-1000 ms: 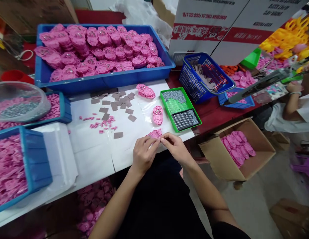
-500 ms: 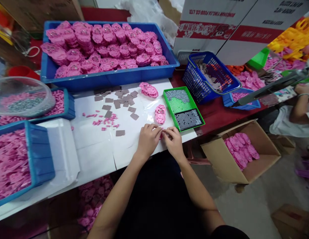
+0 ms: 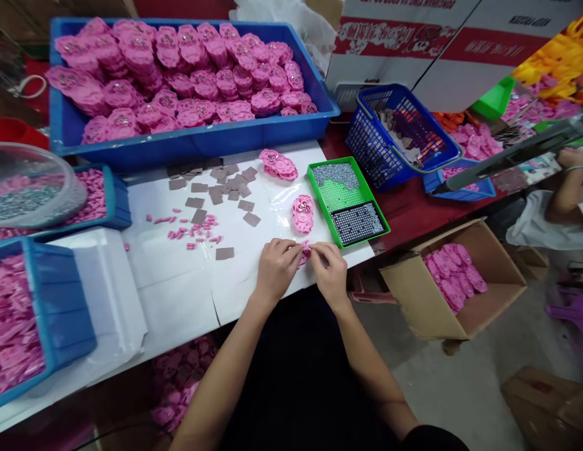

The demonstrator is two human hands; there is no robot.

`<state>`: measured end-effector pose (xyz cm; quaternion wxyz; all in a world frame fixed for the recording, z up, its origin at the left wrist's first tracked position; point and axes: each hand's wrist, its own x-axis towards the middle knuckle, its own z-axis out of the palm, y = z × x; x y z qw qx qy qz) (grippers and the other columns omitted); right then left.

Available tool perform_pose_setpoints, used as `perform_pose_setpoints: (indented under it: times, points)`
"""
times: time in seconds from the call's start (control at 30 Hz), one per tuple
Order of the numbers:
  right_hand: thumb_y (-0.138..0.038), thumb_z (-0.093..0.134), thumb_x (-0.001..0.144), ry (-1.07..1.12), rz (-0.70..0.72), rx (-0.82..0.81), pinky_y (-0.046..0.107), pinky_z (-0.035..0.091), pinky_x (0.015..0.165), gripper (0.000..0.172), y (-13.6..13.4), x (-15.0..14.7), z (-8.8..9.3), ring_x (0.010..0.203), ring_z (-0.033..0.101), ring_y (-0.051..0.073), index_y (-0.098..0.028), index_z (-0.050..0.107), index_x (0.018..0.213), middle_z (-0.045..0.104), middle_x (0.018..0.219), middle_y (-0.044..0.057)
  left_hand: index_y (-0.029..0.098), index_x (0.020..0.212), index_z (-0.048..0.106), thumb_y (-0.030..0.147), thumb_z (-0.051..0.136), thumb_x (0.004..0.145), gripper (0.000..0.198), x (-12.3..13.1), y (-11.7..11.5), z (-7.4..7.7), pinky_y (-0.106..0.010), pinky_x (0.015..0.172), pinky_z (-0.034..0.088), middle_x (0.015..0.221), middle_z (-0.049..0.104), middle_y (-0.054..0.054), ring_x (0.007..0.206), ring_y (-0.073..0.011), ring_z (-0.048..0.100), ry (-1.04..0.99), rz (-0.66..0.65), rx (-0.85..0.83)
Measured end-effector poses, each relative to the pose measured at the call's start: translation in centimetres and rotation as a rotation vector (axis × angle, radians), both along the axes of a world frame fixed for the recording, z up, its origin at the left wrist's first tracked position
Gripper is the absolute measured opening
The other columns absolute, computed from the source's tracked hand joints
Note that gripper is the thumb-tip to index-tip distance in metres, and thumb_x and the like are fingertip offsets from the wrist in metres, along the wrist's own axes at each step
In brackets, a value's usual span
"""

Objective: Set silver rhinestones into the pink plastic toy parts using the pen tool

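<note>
At the front edge of the white table, my left hand point(image 3: 278, 266) has its fingers closed on a small pink plastic part point(image 3: 304, 252). My right hand point(image 3: 330, 268) pinches the same part from the right side; its details are partly hidden by fingers. Just beyond lies a pink piece with shiny metal dots point(image 3: 303, 213). A small stack of pink pieces point(image 3: 278, 165) sits farther back. Right of them is a green tray point(image 3: 338, 195) of small metal bits with a black perforated block point(image 3: 357, 224). Grey squares point(image 3: 224, 253) and small pink pegs point(image 3: 207, 222) are scattered to the left.
A long blue bin point(image 3: 202, 138) of stacked pink pieces spans the back. Blue bins point(image 3: 66, 307) stand at left, a blue basket point(image 3: 380, 138) at back right. An open carton point(image 3: 493, 307) is below right. Another person's arm point(image 3: 570, 188) shows at far right.
My hands have moved slightly apart, and more of the pink part shows between them. The view has shifted a little.
</note>
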<state>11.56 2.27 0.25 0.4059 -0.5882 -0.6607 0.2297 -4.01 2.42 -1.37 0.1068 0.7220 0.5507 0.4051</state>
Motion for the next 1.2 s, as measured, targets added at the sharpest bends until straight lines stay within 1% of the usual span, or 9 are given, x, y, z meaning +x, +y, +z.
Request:
perform_pose_setpoints:
  times: [0.2, 0.3, 0.4, 0.5, 0.63, 0.73, 0.87, 1.0, 1.2]
  points:
    - [-0.026, 0.061, 0.097, 0.025, -0.008, -0.003, 0.035, 0.058, 0.085, 0.015, 0.1, 0.4, 0.3, 0.091, 0.072, 0.020, -0.022, 0.076, 0.100, 0.078, 0.098, 0.006, 0.022, 0.099, 0.076, 0.024, 0.068, 0.097, 0.009, -0.2, 0.0, 0.1, -0.038, 0.083, 0.048, 0.102, 0.077, -0.005, 0.095, -0.0219, 0.066, -0.065, 0.002, -0.009]
    - [-0.027, 0.062, 0.098, 0.009, 0.019, -0.002, 0.036, 0.059, 0.088, 0.015, 0.1, 0.4, 0.3, 0.093, 0.073, 0.020, -0.023, 0.076, 0.103, 0.078, 0.101, 0.006, 0.023, 0.098, 0.075, 0.023, 0.069, 0.096, 0.007, -0.2, -0.1, 0.3, -0.040, 0.087, 0.046, 0.103, 0.079, -0.004, 0.096, -0.0219, 0.068, -0.105, -0.007, -0.058]
    - [-0.028, 0.058, 0.101, -0.022, 0.056, 0.003, 0.039, 0.058, 0.092, 0.017, 0.1, 0.2, 0.3, 0.097, 0.072, 0.022, -0.024, 0.074, 0.105, 0.078, 0.103, 0.007, 0.024, 0.096, 0.075, 0.023, 0.070, 0.095, 0.006, -0.2, -0.1, 0.4, -0.042, 0.087, 0.045, 0.103, 0.079, -0.004, 0.098, -0.0233, 0.067, -0.110, 0.011, -0.096]
    - [-0.027, 0.054, 0.103, -0.056, 0.070, 0.012, 0.041, 0.057, 0.095, 0.019, 0.2, -0.1, 0.5, 0.101, 0.068, 0.022, -0.023, 0.072, 0.106, 0.073, 0.103, 0.009, 0.024, 0.097, 0.076, 0.024, 0.069, 0.096, 0.007, -0.2, 0.0, 0.4, -0.040, 0.085, 0.045, 0.103, 0.079, -0.004, 0.099, -0.0231, 0.066, -0.114, 0.020, -0.096]
    - [-0.026, 0.052, 0.104, -0.135, 0.060, 0.024, 0.040, 0.056, 0.094, 0.019, 0.0, -0.6, 0.6, 0.102, 0.063, 0.022, -0.021, 0.071, 0.106, 0.060, 0.107, 0.011, 0.025, 0.098, 0.077, 0.024, 0.067, 0.099, 0.010, -0.2, 0.2, 0.2, -0.039, 0.084, 0.045, 0.104, 0.078, -0.004, 0.099, -0.0223, 0.067, -0.075, 0.001, -0.128]
    - [-0.024, 0.050, 0.104, -0.180, 0.067, 0.020, 0.041, 0.056, 0.095, 0.021, -0.1, -1.0, 0.5, 0.101, 0.062, 0.022, -0.021, 0.070, 0.109, 0.059, 0.106, 0.010, 0.025, 0.100, 0.077, 0.022, 0.065, 0.099, 0.012, -0.3, 0.2, 0.2, -0.040, 0.084, 0.046, 0.104, 0.078, -0.004, 0.098, -0.0223, 0.067, -0.037, -0.019, -0.150]
    - [-0.022, 0.051, 0.102, -0.204, 0.035, 0.023, 0.041, 0.056, 0.095, 0.022, -0.4, -1.6, 0.5, 0.101, 0.062, 0.022, -0.021, 0.071, 0.110, 0.060, 0.107, 0.010, 0.025, 0.102, 0.077, 0.021, 0.062, 0.100, 0.015, -0.3, 0.1, 0.1, -0.040, 0.084, 0.046, 0.103, 0.078, -0.005, 0.097, -0.0226, 0.066, -0.033, -0.029, -0.145]
    - [-0.020, 0.057, 0.097, -0.140, -0.022, -0.011, 0.038, 0.057, 0.090, 0.019, -0.5, -1.9, 0.7, 0.096, 0.064, 0.020, -0.021, 0.074, 0.106, 0.063, 0.104, 0.009, 0.025, 0.102, 0.078, 0.020, 0.062, 0.100, 0.017, -0.4, 0.0, 0.1, -0.041, 0.082, 0.046, 0.104, 0.077, -0.006, 0.096, -0.0230, 0.066, -0.029, -0.035, -0.135]
    - [-0.022, 0.062, 0.094, -0.072, -0.130, -0.046, 0.038, 0.057, 0.093, 0.014, -0.7, -2.4, 0.6, 0.096, 0.066, 0.021, -0.022, 0.076, 0.098, 0.065, 0.102, 0.008, 0.024, 0.103, 0.077, 0.019, 0.062, 0.099, 0.016, -0.5, 0.0, 0.1, -0.040, 0.081, 0.045, 0.103, 0.076, -0.006, 0.094, -0.0229, 0.066, -0.022, -0.052, -0.134]
